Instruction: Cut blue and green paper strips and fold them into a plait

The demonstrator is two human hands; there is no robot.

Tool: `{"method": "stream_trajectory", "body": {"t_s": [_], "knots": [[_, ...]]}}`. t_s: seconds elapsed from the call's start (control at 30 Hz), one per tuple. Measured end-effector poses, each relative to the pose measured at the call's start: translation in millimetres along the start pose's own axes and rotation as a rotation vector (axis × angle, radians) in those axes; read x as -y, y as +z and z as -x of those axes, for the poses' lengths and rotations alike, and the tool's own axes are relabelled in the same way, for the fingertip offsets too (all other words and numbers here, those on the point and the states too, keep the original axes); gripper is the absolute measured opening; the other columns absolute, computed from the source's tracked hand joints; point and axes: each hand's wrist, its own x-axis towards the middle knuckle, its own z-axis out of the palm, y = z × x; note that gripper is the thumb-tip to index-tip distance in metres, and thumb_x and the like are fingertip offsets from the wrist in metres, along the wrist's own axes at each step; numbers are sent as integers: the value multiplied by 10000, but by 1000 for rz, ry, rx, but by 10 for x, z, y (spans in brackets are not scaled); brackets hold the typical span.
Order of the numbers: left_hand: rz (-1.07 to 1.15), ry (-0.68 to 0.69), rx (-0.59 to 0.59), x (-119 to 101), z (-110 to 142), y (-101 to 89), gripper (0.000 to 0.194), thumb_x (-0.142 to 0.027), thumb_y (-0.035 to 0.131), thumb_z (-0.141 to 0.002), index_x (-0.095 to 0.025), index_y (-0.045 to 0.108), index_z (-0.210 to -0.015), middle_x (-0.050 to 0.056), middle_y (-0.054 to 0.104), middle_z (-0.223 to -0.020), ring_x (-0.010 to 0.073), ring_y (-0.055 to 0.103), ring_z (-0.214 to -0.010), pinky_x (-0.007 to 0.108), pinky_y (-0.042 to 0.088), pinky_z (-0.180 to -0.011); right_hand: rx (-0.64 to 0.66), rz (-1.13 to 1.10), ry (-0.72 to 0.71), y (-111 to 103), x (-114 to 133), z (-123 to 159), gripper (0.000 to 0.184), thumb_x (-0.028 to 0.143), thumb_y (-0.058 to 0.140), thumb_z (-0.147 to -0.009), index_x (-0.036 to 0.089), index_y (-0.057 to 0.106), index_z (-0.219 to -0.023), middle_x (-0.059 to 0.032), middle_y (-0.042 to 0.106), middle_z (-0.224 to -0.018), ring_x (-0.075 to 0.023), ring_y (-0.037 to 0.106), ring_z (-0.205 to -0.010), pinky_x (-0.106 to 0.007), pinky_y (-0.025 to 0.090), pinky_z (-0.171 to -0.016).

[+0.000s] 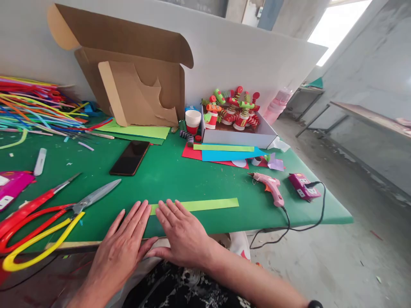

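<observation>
Resting right hand point(186, 235) flat across 1 light-green paper strip point(213, 205) on green table point(180, 182); laying left hand point(123, 241) flat at its left end; extending all fingers point(175, 211) straight; showing 1 scissors pair point(78, 208) farther left.

a window point(342, 28) glows by a grey wall point(374, 68); a far table point(372, 114) stands on floor point(321, 162).

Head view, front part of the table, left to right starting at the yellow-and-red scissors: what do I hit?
Yellow-and-red scissors → left hand → right hand → right end of the green paper strip → pink glue gun → magenta power socket.
</observation>
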Motion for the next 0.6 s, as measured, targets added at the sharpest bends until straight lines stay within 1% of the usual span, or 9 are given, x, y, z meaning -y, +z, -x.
{"method": "stream_trajectory", "body": {"t_s": [0.07,0.17,0.3,0.37,0.43,0.47,0.53,0.57,0.6], "knots": [[4,-10,11,-4,1,-7,756,-551,279,-1000,-111,118,-1592,204,498,-1502,364,525,-1340,549,386,-1087,22,0,45,-62,-114,149,806,639,449,-960,32,407,-1488,-167,365,-1589,-278,287,-1504,-428,233,-1259],[35,-18,14,15,24,-14,738,-538,284,-1000,-132,127,-1596,198,502,-1502,373,531,-1331,562,366,-1104,32,19,152,-167,-303,457,800,613,495,-951,59,375,-1516,-154,348,-1599,-273,255,-1516,-442,242,-1257],[96,-36,-7,93,43,-36,736,-575,258,-984,-183,150,-1598,174,511,-1502,410,562,-1283,611,369,-1084,-3,88,303,-268,-534,939,762,563,498,-967,111,319,-1553,-133,330,-1610,-265,251,-1519,-470,278,-1243],[120,-57,-21,74,-24,-50,749,-613,245,-971,-217,147,-1600,145,476,-1535,426,547,-1294,634,357,-1091,-25,134,352,-299,-615,1128,739,548,476,-979,128,305,-1562,-131,324,-1613,-274,260,-1515,-493,298,-1232],[143,-44,-26,-56,-173,-58,741,-603,243,-979,-214,136,-1601,137,445,-1559,414,505,-1342,629,341,-1115,-38,179,384,-305,-664,1239,724,545,453,-987,130,307,-1563,-133,315,-1617,-291,250,-1517,-517,304,-1224],[152,-19,-34,-168,-274,-54,724,-574,237,-995,-188,136,-1599,152,451,-1552,392,483,-1369,610,339,-1129,-43,198,395,-296,-676,1266,725,548,448,-988,124,313,-1560,-139,308,-1619,-302,241,-1519,-529,303,-1221],[177,65,-16,-470,-504,-26,762,-579,269,-998,-117,141,-1590,176,454,-1545,353,435,-1416,561,333,-1157,-54,227,409,-263,-685,1283,730,551,448,-984,115,322,-1556,-153,295,-1623,-323,232,-1519,-549,303,-1214],[188,106,2,-641,-618,-1,780,-588,300,-993,-88,175,-1578,176,459,-1541,332,416,-1433,533,330,-1170,-61,239,413,-242,-685,1282,729,548,449,-983,116,322,-1557,-158,292,-1623,-329,234,-1518,-556,307,-1209],[200,149,16,-810,-723,31,770,-589,317,-992,-74,242,-1559,167,471,-1534,309,410,-1439,503,331,-1177,-71,250,415,-223,-685,1279,723,540,449,-984,123,318,-1560,-161,293,-1623,-330,240,-1517,-560,313,-1203]]}}
